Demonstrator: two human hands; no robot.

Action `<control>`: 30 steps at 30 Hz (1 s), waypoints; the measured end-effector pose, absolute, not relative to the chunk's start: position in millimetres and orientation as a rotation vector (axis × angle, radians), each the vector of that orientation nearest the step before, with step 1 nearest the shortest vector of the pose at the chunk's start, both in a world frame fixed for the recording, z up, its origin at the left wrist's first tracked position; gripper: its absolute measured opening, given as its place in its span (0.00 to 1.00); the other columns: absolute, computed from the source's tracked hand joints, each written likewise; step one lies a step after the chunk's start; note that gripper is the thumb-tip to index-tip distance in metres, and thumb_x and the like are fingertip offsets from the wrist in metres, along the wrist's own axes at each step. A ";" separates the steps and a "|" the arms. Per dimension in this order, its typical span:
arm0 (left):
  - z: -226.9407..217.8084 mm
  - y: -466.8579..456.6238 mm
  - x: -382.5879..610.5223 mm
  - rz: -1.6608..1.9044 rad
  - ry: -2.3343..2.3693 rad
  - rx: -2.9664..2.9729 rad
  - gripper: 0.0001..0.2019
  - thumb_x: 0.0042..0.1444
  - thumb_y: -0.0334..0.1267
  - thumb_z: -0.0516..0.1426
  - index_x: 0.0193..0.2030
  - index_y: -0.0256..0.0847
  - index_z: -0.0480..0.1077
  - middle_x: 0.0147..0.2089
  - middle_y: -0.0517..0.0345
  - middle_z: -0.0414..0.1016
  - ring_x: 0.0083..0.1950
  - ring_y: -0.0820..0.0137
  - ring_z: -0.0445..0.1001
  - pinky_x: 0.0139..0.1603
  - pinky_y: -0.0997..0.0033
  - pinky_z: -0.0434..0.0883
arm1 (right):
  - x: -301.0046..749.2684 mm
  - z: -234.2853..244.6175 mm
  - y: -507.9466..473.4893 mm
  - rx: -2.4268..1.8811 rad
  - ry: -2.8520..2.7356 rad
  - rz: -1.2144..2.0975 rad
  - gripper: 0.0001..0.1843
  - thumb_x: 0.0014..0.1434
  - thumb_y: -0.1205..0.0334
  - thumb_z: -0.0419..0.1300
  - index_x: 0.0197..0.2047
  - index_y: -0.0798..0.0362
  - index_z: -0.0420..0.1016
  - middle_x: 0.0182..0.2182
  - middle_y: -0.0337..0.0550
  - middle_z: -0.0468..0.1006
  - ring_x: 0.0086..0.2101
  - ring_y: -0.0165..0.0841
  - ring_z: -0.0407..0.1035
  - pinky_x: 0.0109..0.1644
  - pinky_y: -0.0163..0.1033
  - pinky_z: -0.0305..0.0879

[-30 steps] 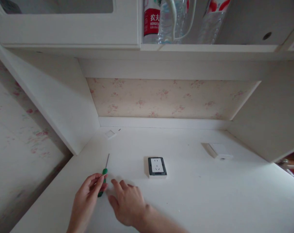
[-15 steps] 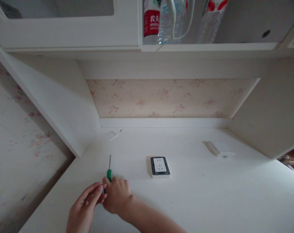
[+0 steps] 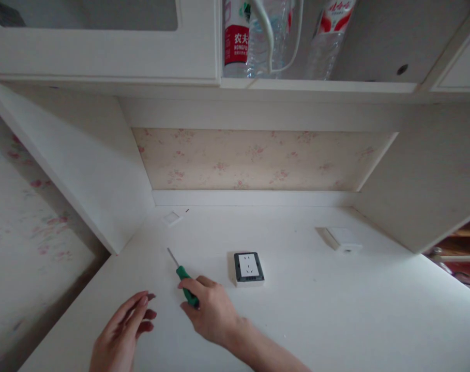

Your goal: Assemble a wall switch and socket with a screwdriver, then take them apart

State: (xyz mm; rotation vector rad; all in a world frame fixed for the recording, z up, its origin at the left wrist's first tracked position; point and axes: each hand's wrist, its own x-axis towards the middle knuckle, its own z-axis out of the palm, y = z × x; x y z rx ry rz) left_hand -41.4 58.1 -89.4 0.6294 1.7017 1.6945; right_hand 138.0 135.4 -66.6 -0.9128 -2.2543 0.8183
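My right hand (image 3: 210,310) is closed around the green handle of a small screwdriver (image 3: 182,276), whose thin metal shaft points up and left over the white desk (image 3: 335,310). My left hand (image 3: 120,336) rests at the lower left with its fingers loosely stretched and nothing in them, a short way left of the screwdriver. A wall socket with a dark frame and white face (image 3: 249,267) lies flat on the desk just right of my right hand.
A small white box-shaped part (image 3: 342,239) lies at the right rear of the desk. A small white square piece (image 3: 171,218) and a tiny dark screw (image 3: 187,210) lie near the back left corner. Water bottles (image 3: 235,36) stand on the shelf above.
The screwdriver passed from my left hand to my right hand. My left hand let go and drew back to the left; the shaft now tilts to the upper left.
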 end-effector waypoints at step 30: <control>-123.0 167.4 89.3 1.306 1.061 0.797 0.20 0.50 0.47 0.63 0.43 0.33 0.74 0.50 0.43 0.75 0.51 0.58 0.74 0.57 0.56 0.68 | 282.2 -150.8 183.5 -1.140 -1.258 0.995 0.19 0.55 0.45 0.59 0.44 0.49 0.67 0.42 0.50 0.77 0.43 0.41 0.73 0.44 0.46 0.70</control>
